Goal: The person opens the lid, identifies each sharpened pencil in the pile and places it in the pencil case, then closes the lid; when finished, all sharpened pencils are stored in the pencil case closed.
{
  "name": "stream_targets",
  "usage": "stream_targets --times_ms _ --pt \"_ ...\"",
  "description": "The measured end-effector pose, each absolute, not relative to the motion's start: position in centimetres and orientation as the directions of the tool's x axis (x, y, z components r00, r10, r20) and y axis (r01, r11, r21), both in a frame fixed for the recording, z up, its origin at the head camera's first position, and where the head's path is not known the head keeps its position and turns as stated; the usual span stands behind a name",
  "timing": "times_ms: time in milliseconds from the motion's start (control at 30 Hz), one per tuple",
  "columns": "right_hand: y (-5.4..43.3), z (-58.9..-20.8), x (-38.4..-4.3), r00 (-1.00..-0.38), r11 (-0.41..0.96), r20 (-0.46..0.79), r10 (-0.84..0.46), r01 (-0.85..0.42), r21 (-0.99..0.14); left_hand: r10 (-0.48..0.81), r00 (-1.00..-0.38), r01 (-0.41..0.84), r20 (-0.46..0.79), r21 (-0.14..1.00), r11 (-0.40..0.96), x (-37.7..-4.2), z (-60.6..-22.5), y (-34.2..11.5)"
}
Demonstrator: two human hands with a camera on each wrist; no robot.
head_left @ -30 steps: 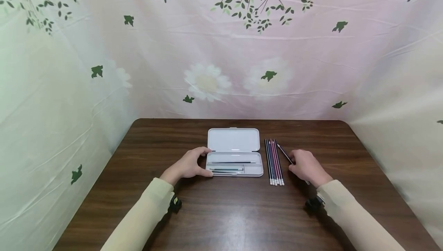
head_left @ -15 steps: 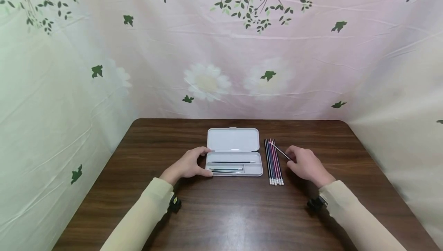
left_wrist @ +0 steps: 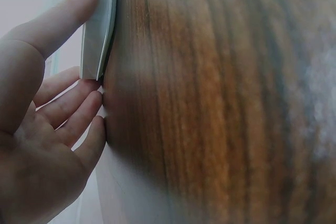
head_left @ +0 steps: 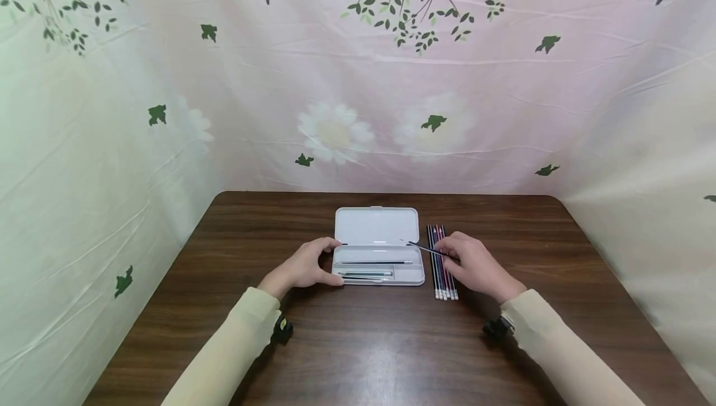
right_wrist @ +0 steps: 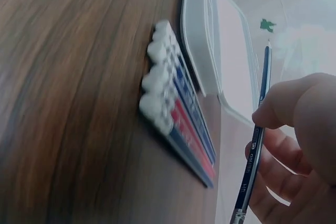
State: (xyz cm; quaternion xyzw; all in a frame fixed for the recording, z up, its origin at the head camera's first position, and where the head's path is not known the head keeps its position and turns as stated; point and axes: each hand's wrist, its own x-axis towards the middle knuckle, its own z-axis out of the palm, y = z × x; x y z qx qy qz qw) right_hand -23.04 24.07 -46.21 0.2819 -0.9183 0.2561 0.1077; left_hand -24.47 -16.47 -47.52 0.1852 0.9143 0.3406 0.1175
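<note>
A white pencil case [head_left: 376,226] lies with its lid raised on the brown table. My left hand [head_left: 304,265] holds the case's left end, thumb on the near side and fingers behind; the left wrist view shows the thumb [left_wrist: 73,17] against its wall. Between thumb and fingers, my right hand [head_left: 475,266] pinches a dark blue pencil [right_wrist: 252,161], its sharp tip over the case's right back part near the hinge. Inside, one pencil [head_left: 375,262] lies in the long back compartment and others [head_left: 366,273] lie in the front one.
Right of the case, a row of several dark and red pencils [head_left: 444,278] lies with white eraser ends toward me, partly under my right hand. The wooden table [head_left: 358,344] reaches back to a printed cloth [head_left: 386,83].
My right hand has lifted the pencil off the table at the right and carried it left over the row, its tip now above the case. My left hand has stayed in place.
</note>
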Motion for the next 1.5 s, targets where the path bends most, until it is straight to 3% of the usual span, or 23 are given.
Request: stream_targets --times_ms 300,567,867,1100,1333,1500 --pt "20.4 -46.1 -23.7 -0.748 0.666 0.353 -0.562 -0.662 -0.343 0.417 -0.905 0.258 -0.087 0.668 0.698 -24.5 -47.4 -16.5" --pt "17.4 -46.0 -24.3 -0.767 0.670 0.271 -0.582 -0.641 -0.375 0.419 -0.905 0.266 -0.081 0.659 0.703 -24.6 -47.5 -16.5" --pt "14.8 -46.6 -25.4 -0.728 0.635 0.252 -0.637 -0.682 -0.364 0.422 -0.904 0.274 -0.075 0.655 0.704 -24.7 -47.5 -16.6" --pt "12.8 -46.7 -25.8 -0.759 0.663 0.197 -0.621 -0.642 -0.384 0.421 -0.904 0.270 -0.078 0.661 0.700 -24.7 -47.5 -16.6" --pt "11.5 -46.9 -26.0 -0.727 0.627 0.234 -0.645 -0.679 -0.383 0.426 -0.902 0.276 -0.071 0.664 0.695 -24.8 -47.8 -16.7" --pt "11.9 -47.2 -26.1 -0.744 0.631 0.227 -0.628 -0.658 -0.411 0.428 -0.901 0.276 -0.073 0.665 0.694 -24.8 -47.9 -16.8"
